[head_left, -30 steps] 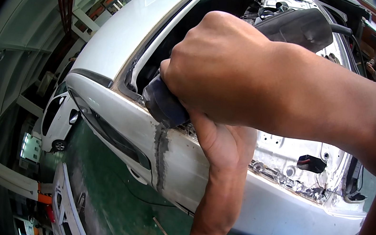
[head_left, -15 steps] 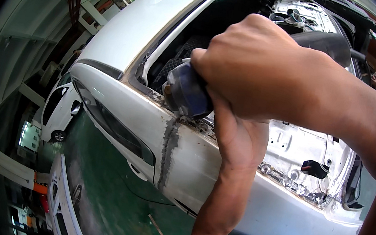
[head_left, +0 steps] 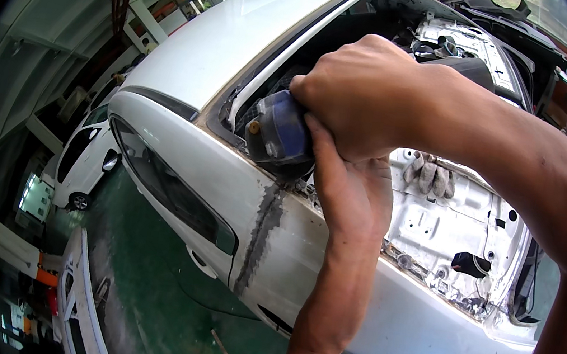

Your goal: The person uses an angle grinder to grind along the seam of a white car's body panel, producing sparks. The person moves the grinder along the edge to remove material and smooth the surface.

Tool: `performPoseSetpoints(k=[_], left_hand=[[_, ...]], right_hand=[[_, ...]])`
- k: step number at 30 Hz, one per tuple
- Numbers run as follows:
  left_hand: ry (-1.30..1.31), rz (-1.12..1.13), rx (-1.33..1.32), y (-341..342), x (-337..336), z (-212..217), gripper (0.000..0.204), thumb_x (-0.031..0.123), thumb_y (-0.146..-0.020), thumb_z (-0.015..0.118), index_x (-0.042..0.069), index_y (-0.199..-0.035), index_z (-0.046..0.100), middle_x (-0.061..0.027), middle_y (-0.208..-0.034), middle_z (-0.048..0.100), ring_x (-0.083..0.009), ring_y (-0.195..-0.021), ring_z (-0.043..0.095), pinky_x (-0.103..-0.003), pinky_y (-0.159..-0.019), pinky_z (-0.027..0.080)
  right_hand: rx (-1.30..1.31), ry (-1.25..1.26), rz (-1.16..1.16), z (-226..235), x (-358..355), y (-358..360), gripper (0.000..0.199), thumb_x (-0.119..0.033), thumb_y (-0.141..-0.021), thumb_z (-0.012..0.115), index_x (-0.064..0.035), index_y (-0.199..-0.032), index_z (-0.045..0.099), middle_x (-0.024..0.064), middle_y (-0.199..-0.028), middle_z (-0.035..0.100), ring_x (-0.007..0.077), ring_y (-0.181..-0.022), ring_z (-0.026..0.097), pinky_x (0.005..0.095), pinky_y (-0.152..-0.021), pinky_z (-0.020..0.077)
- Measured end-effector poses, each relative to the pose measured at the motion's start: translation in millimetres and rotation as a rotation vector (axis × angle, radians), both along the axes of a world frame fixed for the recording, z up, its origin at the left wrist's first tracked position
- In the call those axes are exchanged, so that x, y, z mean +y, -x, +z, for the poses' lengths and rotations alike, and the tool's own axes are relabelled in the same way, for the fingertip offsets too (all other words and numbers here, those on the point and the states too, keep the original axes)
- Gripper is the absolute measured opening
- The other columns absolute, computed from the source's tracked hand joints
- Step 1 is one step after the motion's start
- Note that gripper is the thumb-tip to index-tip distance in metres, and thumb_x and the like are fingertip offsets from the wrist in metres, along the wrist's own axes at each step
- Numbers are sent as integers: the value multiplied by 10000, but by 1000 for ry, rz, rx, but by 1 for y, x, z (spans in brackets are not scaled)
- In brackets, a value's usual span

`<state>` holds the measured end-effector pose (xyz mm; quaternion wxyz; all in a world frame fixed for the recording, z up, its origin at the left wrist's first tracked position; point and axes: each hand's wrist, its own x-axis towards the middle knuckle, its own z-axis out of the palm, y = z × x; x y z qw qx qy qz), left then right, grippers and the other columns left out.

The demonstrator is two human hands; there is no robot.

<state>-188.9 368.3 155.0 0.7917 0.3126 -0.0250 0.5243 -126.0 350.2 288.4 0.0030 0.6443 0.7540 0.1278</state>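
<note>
Raised since before, both hands seemingly grip blue part.

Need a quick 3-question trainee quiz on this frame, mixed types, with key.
1. True or false: both hands grip the dark blue part.
2. The dark vertical scuff is on: A) the white car panel B) the green floor C) a glove.
3. Fill in: the grey gloves lie inside the open ____ bay.

Key: 1 true; 2 A; 3 engine.
</note>
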Motion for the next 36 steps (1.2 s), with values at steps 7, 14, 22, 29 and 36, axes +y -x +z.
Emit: performPoseSetpoints(k=[7, 14, 22, 29, 36], left_hand=[[8, -12, -59, 1, 4, 1, 652, 541, -996, 568, 119, -1477, 441, -57, -1450, 517, -188, -1342, 482, -364, -1110, 389], [63, 16, -71, 1, 4, 0, 628, 516, -977, 611, 128, -1451, 469, -60, -1416, 542, -184, -1300, 519, -359, -1063, 434], [78, 12, -173, 3, 8, 1, 514, 453, -990, 614, 129, -1380, 528, -49, -1321, 613, -166, -1206, 594, -344, -975, 498], [41, -47, -217, 2, 12, -3, 449, 411, -1005, 596, 107, -1335, 572, -76, -1306, 635, -191, -1179, 627, -356, -914, 551], [17, -69, -157, -6, 3, 1, 534, 447, -1016, 581, 122, -1432, 501, -54, -1391, 586, -186, -1265, 570, -369, -1024, 490]], right_hand=[[-46, -21, 10, 8, -1, 10, 281, -157, -773, 719, -48, -1032, 714, 110, -849, 731, 281, -888, 735, 399, -771, 558], [41, 76, 32, 23, -9, 10, 231, -148, -767, 729, -57, -979, 742, 107, -878, 745, 274, -926, 735, 396, -796, 560], [-70, -55, 29, 0, 10, 14, 203, -136, -770, 741, -63, -957, 767, 111, -912, 754, 267, -947, 738, 389, -823, 563], [-78, -19, 54, 7, 5, 11, 195, -129, -775, 737, -61, -956, 761, 116, -897, 748, 278, -927, 739, 389, -809, 564], [-187, -161, -154, 4, -16, 25, 232, -124, -785, 733, -61, -1008, 731, 121, -859, 734, 295, -898, 736, 404, -782, 562]])
